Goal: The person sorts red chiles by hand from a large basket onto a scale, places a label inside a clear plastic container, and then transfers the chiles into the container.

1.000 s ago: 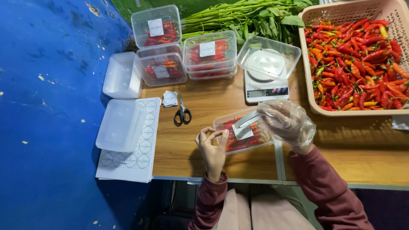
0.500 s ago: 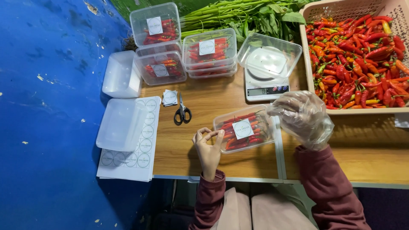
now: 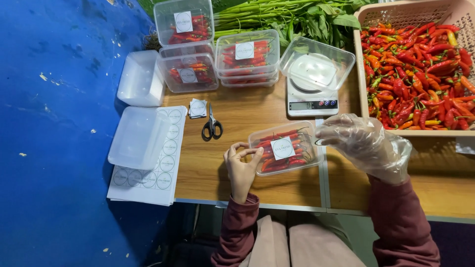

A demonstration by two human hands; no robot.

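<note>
Head-camera view looked down on a wooden table (image 3: 237, 113) beside a blue floor. Far left of the left hand lay a white sheet of round stickers (image 3: 163, 170), with an empty clear plastic tub (image 3: 137, 137) resting on it and a second empty tub (image 3: 141, 78) beyond. Just past the left hand sat black-handled scissors (image 3: 212, 126) and a small stack of cut labels (image 3: 198, 108). The bare left hand (image 3: 241, 165) had its fingers curled together, thumb and fingertips touching the left end of a clear rectangular lidded box of red chillies (image 3: 284, 147), which lay flat on the table between both hands and carried a round white sticker on its lid. The right hand (image 3: 363, 143), in a loose clear plastic glove, held the box's right end, fingers closed over the edge. Beyond the box stood a white digital kitchen scale (image 3: 311, 96) bearing an empty clear tub, with stacked filled chilli boxes (image 3: 217, 54) to its left. Right of the gloved hand sat a beige plastic basket of red chillies (image 3: 415, 69).
</note>
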